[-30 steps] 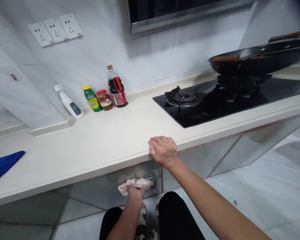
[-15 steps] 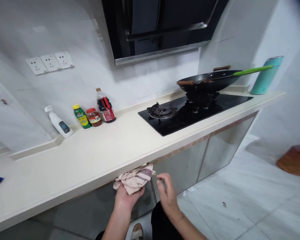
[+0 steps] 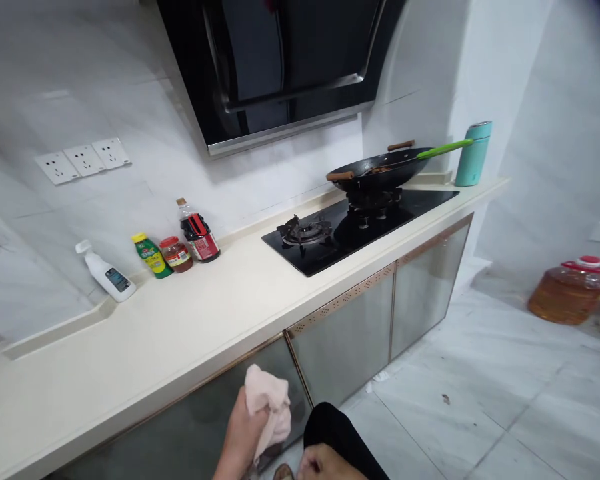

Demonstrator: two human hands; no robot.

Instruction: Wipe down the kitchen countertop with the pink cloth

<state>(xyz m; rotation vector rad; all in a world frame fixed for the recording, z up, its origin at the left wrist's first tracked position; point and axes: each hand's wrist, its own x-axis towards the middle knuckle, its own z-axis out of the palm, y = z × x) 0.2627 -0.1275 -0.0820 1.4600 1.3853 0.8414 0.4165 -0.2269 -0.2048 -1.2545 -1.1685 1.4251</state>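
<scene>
L hand (image 3: 243, 427) raised w/ fingers curled shut, R hand (image 3: 325, 465) low at frame bottom, loosely bent

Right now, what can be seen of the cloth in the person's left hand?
The cloth is a pale pink, soft-looking rag, crumpled and bunched, not spread out. The left hand has it in its grip from below and the left, so one rounded fold stands up above the fingers and a limp end hangs down to the right. It sits low in the picture, in front of the glossy cabinet door under the countertop edge. Whether it touches the door cannot be told. No print or stain is clear on it.
</scene>
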